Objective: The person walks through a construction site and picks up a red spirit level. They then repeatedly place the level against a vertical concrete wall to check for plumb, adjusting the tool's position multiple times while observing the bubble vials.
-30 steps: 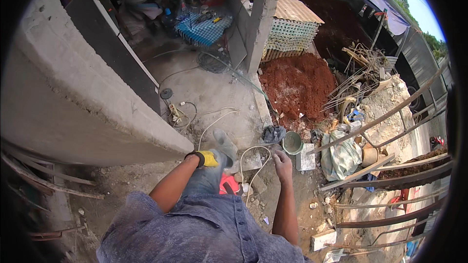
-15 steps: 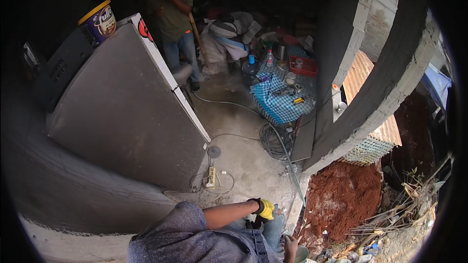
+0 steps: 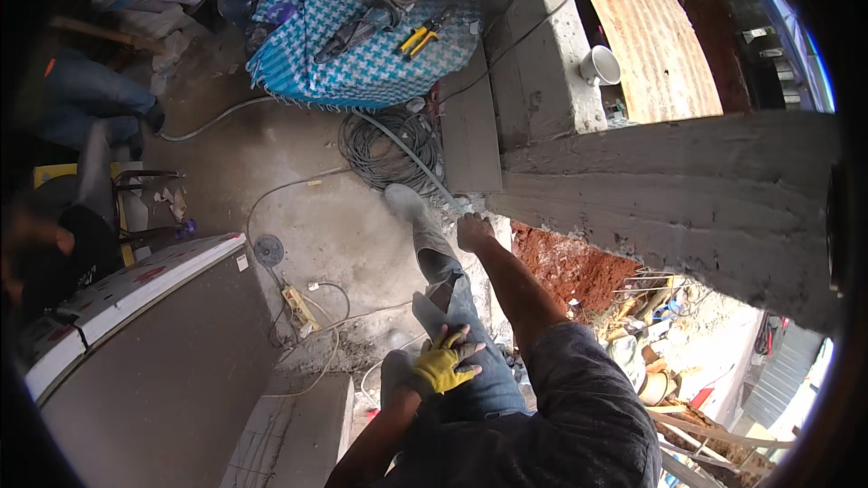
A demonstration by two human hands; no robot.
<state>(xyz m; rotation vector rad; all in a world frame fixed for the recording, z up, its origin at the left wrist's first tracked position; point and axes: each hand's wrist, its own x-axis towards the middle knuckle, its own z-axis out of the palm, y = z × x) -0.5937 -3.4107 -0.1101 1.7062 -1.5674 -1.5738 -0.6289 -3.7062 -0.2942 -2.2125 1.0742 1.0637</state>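
Observation:
My left hand (image 3: 443,361) wears a yellow glove and lies flat, fingers spread, on the thigh of my jeans (image 3: 452,307). My leg reaches forward, the grey boot (image 3: 407,203) over the concrete floor. My bare right hand (image 3: 475,230) is stretched out at the lower corner of a rough concrete beam (image 3: 669,199), beside a thin white hose (image 3: 411,155). Its fingers curl away from view, so its grip is hidden.
A blue checked cloth (image 3: 362,63) carries yellow-handled pliers (image 3: 418,39) and other tools. Below it lie a black cable coil (image 3: 384,149) and a power strip (image 3: 298,303). A grey board (image 3: 154,370) leans at left. Another person (image 3: 81,99) is at far left. Red soil (image 3: 570,267) lies at right.
The view has swung toward the floor and the concrete beam. My gloved left hand has come down onto my thigh, and my right hand has reached out to the beam's corner.

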